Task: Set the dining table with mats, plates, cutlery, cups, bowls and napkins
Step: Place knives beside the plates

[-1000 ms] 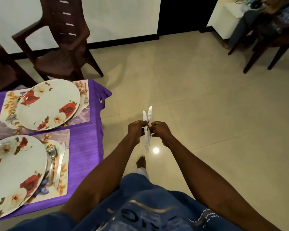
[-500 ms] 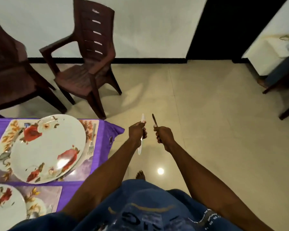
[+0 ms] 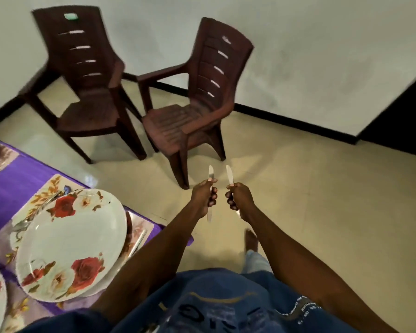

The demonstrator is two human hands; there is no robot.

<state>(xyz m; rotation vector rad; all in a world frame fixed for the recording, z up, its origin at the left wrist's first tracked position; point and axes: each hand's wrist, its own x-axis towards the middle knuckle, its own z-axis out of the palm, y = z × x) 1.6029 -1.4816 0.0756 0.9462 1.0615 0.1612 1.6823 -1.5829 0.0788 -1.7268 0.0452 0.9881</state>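
A: Nearest us, on the left, the counter wears a purple cloth, and a floral mat lies on it with a big glossy plate on top, white with red roses. There's a strip of metal cutlery just right of that plate, on the mat.

B: And the person's hands?

A: Both are out over the floor, right of the counter and apart from it. The left hand has its fingers curled round the handle of a knife, blade pointing up and away. The right hand grips a second knife the same way. The two blades stand close together but don't touch.

B: What are the knives like?

A: Pale, thin and flat, with rounded tips. Plastic or light steel, I can't tell which.

B: How should they be laid?

A: I'd say carry each to a setting that lacks one, lower it flat onto the mat just right of the plate, blade parallel to the rim, and not slide it under the plate's edge.

B: Farther off?

A: Two dark brown moulded chairs with slatted backs stand on cream floor tiles by a white wall.
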